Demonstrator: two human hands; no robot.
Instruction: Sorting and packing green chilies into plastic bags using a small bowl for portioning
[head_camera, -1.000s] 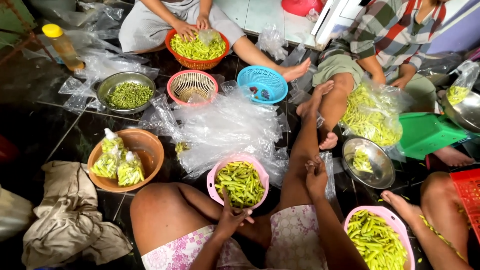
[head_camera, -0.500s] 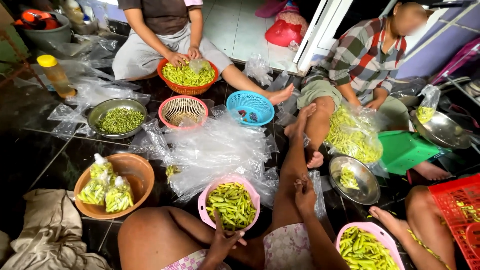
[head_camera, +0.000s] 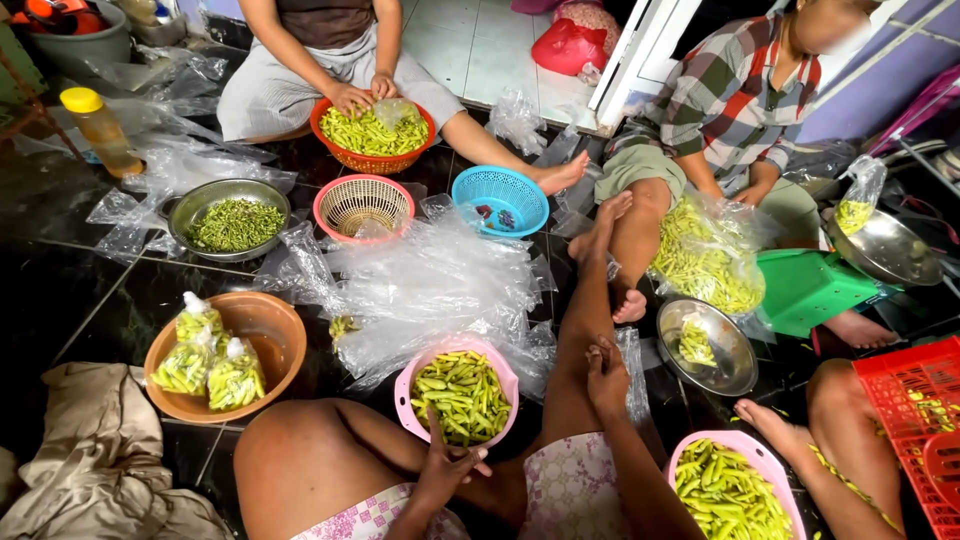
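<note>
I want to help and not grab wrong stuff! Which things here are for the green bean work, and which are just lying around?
For the work:
pink basket of green pods at the left hand
pile of clear plastic bags
brown bowl with filled bags
right hand, resting on the leg

Lying about:
yellow-capped bottle
crumpled beige cloth
red bag

One head-worn camera looks steeply down from close above the wearer's lap, facing forward across the dark floor (head_camera: 80, 290) toward the seated people opposite.
</note>
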